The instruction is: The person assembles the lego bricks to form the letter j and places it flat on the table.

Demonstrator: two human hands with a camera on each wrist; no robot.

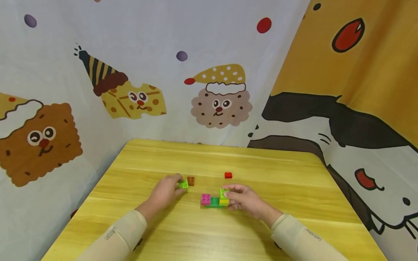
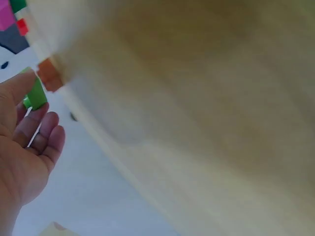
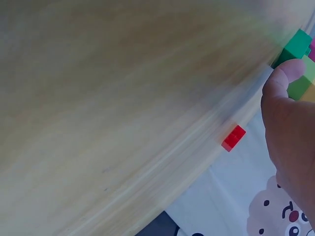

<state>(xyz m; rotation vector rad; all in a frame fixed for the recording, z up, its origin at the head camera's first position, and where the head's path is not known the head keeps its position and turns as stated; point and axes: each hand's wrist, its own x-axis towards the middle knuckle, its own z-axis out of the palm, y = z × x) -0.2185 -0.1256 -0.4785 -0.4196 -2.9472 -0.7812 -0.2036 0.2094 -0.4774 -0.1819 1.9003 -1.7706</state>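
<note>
Between its thumb and fingers my left hand (image 1: 164, 192) pinches a light green toy brick (image 1: 184, 185), which also shows in the left wrist view. Just beyond it lies an orange-brown brick (image 1: 191, 181). My right hand (image 1: 246, 201) holds the right end of a small brick build, its fingers around a light green brick (image 1: 224, 192) stacked on a yellow brick (image 1: 224, 202). That stack sits at the right end of a green base piece (image 1: 214, 201). At the left end of the same piece is a pink brick (image 1: 205, 199).
A small red brick (image 1: 228, 175) lies behind the build, towards the back of the wooden table (image 1: 196, 232). A curtain (image 1: 156, 134) printed with cartoon figures hangs right behind the table's far edge and along its sides.
</note>
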